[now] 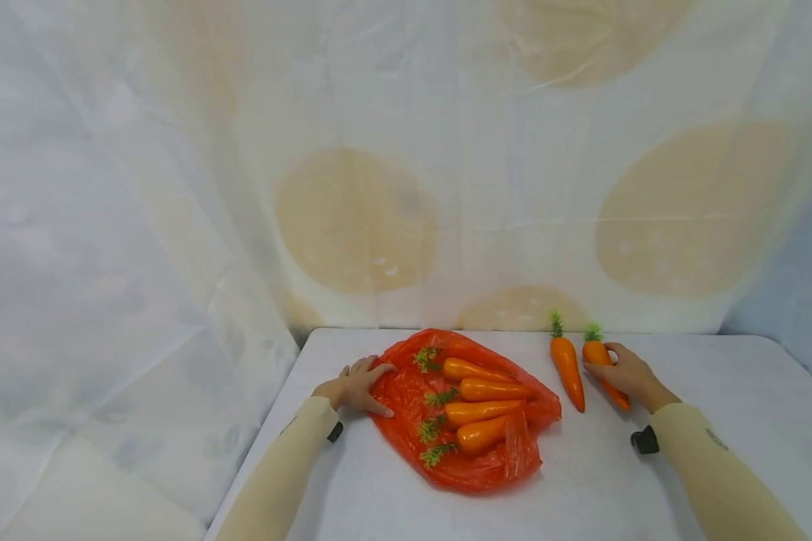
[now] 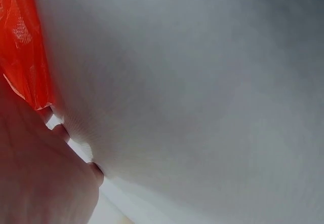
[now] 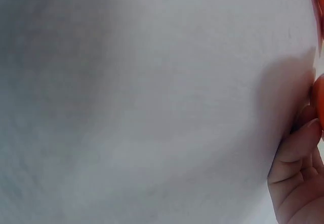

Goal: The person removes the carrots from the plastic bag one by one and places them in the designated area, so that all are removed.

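Note:
A red plastic bag lies spread on the white table, with several orange carrots with green tops on it, side by side. My left hand rests at the bag's left edge, fingers spread, fingertips on the plastic; the left wrist view shows the same hand beside the red bag. At the right, my right hand grips a carrot around its upper body, thumb on the near side. In the right wrist view, the curled fingers of that hand touch the carrot.
Another carrot lies between the bag and my right hand, its green top toward the back edge. The white table ends at a pale curtain with tan circles. A similar pale sheet hangs along the left.

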Demonstrator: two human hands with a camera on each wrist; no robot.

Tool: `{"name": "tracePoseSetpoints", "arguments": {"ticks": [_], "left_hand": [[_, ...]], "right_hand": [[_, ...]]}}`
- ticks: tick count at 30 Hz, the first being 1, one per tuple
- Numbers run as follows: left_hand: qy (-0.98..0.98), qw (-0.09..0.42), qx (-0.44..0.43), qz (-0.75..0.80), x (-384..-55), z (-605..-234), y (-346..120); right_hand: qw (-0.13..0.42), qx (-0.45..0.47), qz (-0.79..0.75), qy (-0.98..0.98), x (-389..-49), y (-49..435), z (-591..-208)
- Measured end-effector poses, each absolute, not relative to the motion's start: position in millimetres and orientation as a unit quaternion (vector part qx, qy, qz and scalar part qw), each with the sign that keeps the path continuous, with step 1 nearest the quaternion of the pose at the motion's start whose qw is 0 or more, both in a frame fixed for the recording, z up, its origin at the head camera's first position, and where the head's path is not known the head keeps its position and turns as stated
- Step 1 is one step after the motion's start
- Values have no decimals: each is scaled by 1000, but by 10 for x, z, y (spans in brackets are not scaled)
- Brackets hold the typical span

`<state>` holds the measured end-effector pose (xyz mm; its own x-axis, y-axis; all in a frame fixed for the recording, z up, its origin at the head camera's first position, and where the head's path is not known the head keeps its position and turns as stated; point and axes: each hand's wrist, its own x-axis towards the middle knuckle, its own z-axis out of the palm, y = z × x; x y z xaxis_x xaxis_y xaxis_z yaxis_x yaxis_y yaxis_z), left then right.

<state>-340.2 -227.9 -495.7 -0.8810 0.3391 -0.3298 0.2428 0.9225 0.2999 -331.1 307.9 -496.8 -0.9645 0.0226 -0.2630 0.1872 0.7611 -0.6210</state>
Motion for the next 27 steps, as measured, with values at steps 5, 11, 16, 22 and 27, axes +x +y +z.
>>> {"name": "tracePoseSetpoints", "arguments": {"ticks": [5, 11, 16, 22, 27], "left_hand": [[962, 197, 142, 126, -3450, -5026, -2279], [962, 198, 141, 125, -3430, -4999, -2267], [960, 200, 148, 124, -3411, -4932, -2240], [961, 202, 147, 121, -3397, -4935, -2244], [960, 195, 151, 129, -3406, -4962, -2260]], "right_hand": [[130, 62, -343, 928, -3310, 3083, -4969], [125, 60, -338, 931, -3330, 3086, -5006], [115, 50, -338, 933, -3321, 3094, -4993], [156, 20, -341, 927, -3323, 3130, -4933], [177, 2, -353, 919, -3333, 3169, -4907]]}}
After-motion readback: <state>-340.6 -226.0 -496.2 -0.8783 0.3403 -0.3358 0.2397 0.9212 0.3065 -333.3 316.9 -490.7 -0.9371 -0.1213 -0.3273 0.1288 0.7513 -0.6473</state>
